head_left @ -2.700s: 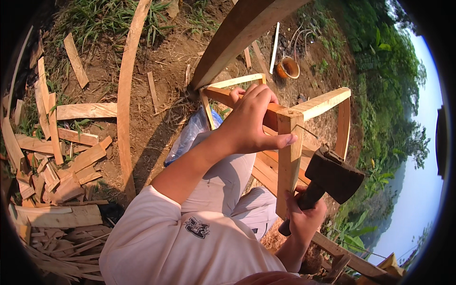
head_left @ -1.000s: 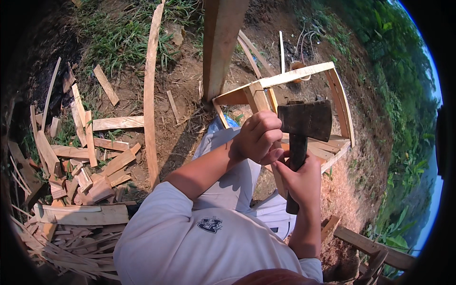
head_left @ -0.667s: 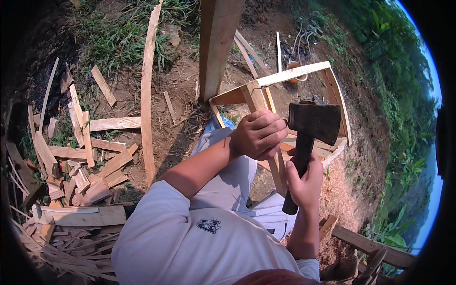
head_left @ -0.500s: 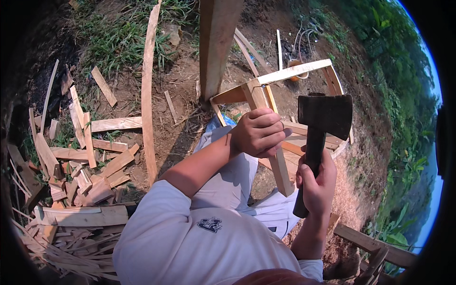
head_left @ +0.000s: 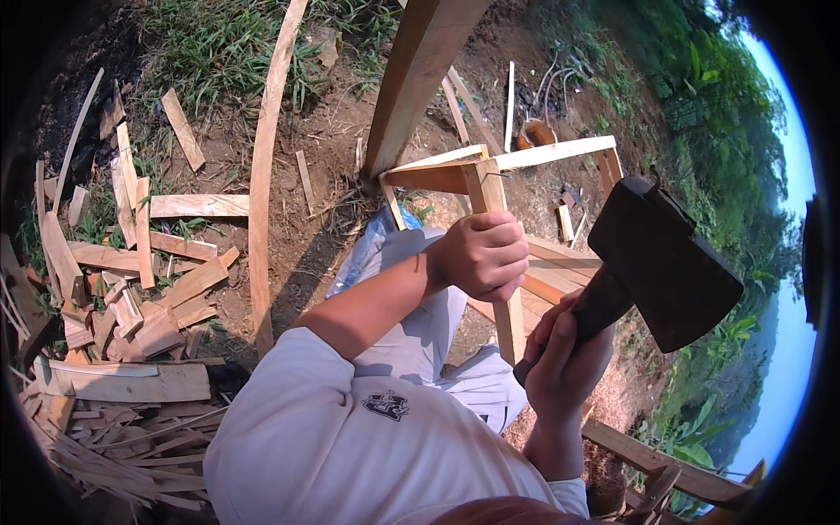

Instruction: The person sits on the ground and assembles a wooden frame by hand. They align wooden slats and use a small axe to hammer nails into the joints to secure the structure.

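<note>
1. A wooden frame (head_left: 560, 153) stands ahead of both hands, one leg (head_left: 510, 328) inside the left hand (head_left: 483, 255).
2. An axe (head_left: 643, 271) sits in the right hand (head_left: 570, 357), its head to the right.
3. Wood offcuts (head_left: 188, 282) lie well left of the left hand, a long plank (head_left: 264, 175) between.
4. A vessel (head_left: 536, 134) rests behind the frame.

Bright sun from the far right casts shadow on the soil (head_left: 299, 273) and leaves the axe (head_left: 667, 268) dark; fisheye distortion bends the plank (head_left: 264, 175), right-hand trees (head_left: 735, 149) look soft, corners black
</note>
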`<state>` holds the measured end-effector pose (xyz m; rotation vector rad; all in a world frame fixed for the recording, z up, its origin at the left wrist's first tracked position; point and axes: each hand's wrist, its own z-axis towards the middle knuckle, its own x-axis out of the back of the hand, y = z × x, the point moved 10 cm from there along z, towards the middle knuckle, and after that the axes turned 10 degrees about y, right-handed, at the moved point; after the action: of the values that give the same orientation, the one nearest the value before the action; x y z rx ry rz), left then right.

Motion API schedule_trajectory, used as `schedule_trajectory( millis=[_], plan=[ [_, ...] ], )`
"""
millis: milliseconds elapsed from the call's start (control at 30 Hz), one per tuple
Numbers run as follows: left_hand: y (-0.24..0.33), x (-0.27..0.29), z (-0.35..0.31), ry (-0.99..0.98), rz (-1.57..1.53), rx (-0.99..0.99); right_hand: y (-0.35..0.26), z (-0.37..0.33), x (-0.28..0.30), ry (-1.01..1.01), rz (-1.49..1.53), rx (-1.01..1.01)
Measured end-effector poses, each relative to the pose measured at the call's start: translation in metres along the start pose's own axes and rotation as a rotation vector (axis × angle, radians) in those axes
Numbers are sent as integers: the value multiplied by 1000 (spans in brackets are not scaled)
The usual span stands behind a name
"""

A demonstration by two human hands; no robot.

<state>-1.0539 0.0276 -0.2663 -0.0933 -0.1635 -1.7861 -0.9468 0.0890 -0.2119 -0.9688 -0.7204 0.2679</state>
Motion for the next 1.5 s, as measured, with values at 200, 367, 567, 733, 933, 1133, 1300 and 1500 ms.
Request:
schedule_trajectory(
  millis=[200,367,567,733,933,1133,1300,1500],
  plan=[
    [-2,5,-3,61,-5,28,18,5,-25,-157,-315,156],
    [-3,-1,-3,45,-26,11,3,1,-4,31,-367,193],
    [-4,1,-4,46,-22,30,-3,13,-24,-45,-402,180],
    [-6,1,0,102,-19,0,-17,6,7,105,-213,130],
    [-5,3,-4,58,-18,10,4,19,-35,-75,-353,156],
    [-7,3,-2,101,-15,7,-16,7,2,81,85,55],
    [-11,8,2,176,-37,27,10,18,-43,-183,-315,63],
    [-8,-1,-7,93,-4,1,-6,15,6,124,140,-60]
  ],
)
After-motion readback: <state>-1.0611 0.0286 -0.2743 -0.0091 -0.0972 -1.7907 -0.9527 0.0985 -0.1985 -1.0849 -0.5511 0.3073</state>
